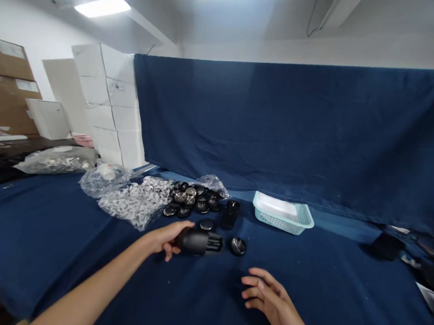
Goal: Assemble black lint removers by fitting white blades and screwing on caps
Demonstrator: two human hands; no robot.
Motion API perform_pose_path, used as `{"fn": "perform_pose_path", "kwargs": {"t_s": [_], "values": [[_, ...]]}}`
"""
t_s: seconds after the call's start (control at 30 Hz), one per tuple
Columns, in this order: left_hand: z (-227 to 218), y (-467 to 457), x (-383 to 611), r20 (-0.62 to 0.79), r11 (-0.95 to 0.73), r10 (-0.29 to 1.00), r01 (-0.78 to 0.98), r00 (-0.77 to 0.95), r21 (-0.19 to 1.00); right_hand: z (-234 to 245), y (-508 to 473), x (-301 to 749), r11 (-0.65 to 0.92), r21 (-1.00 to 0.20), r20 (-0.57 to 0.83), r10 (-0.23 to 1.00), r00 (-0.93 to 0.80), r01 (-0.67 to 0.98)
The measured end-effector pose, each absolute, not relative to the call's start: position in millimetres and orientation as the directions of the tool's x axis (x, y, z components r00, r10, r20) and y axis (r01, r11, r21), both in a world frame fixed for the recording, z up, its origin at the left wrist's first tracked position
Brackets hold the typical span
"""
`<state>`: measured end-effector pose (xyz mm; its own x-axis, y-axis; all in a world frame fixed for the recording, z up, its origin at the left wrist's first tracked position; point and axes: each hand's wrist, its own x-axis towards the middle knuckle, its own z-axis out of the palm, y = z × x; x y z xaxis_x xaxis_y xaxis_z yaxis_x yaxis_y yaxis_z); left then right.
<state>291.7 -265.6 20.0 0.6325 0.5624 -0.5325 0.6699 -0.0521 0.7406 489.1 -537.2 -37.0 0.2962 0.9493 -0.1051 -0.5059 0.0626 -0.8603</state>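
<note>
My left hand (169, 239) is closed around the rear end of a black cylindrical plastic housing (198, 242), which lies sideways with its slotted end pointing right. Just right of that end sits a round black cap with a shiny face (238, 246). Behind the housing is another round dark cap (206, 224). A black rectangular part (230, 215) stands a little farther back. My right hand (265, 294) hovers over the blue cloth, fingers apart and slightly curled, holding nothing.
A pile of round black caps (195, 199) lies beyond my left hand. Left of it is a clear bag of small white parts (136, 199). A light-blue basket (283, 221) holds something white. White boxes (113, 105) are stacked back left. Dark items (385, 245) lie far right.
</note>
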Motion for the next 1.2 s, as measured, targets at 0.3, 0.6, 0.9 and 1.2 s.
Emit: {"fn": "perform_pose_path", "kwargs": {"t_s": [0.3, 0.6, 0.9, 1.2], "values": [[20, -218, 277, -0.640, -0.042, 0.612, 0.827, 0.465, 0.561, -36, -534, 487, 0.006, -0.872, -0.148, 0.950, 0.275, -0.490], [56, -218, 281, -0.086, -0.443, 0.843, 0.775, 0.531, 0.450, -61, -527, 495, -0.013, -0.926, -0.090, 0.978, 0.188, -0.377], [32, -251, 304, 0.070, -0.800, 0.514, 0.448, 0.855, 0.400, -70, -527, 493, 0.035, -0.974, -0.011, 0.980, 0.200, -0.225], [20, -274, 233, 0.195, -0.766, 0.590, 0.466, 0.784, 0.444, -64, -529, 497, -0.034, -0.992, -0.046, 0.994, 0.101, -0.122]]}}
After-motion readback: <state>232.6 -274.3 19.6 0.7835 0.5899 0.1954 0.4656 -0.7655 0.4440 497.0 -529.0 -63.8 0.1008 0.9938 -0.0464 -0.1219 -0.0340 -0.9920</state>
